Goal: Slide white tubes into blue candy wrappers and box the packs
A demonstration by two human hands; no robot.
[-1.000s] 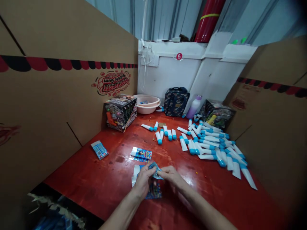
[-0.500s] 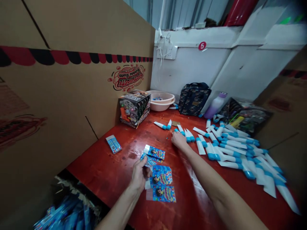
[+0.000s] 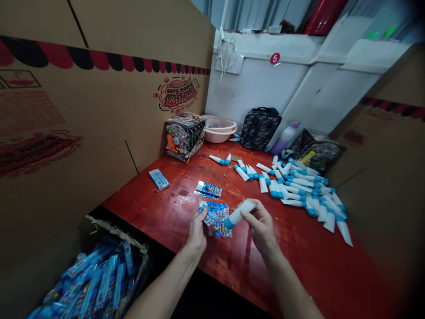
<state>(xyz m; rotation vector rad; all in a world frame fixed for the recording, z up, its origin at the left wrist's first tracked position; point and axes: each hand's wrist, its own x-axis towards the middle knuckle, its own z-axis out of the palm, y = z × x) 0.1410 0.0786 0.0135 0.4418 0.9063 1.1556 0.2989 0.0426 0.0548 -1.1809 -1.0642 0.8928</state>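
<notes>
My right hand (image 3: 263, 225) grips a white tube with a blue cap (image 3: 241, 212), tilted with its cap down to the left. Closed round a small blue printed packet (image 3: 205, 213) is my left hand (image 3: 198, 231), just left of the tube's cap. Beneath the packet and cap lie printed blue wrappers (image 3: 222, 229) on the red table (image 3: 179, 195). A little farther back are more wrappers (image 3: 212, 189), and one blue packet (image 3: 159, 179) lies off to the left. White tubes with blue caps (image 3: 299, 186) form a loose pile at the right.
A carton of blue wrapped packets (image 3: 99, 279) stands below the table's left edge. At the back are a toy display box (image 3: 184, 137), pink basins (image 3: 219, 135), a dark patterned bag (image 3: 260, 128), a purple bottle (image 3: 284, 138) and another display box (image 3: 318, 150). Tall cardboard (image 3: 109, 106) walls the left side.
My right hand has come back from the far tubes with a tube in its fingers, close to my left hand. My left hand keeps its packet. The view has shifted.
</notes>
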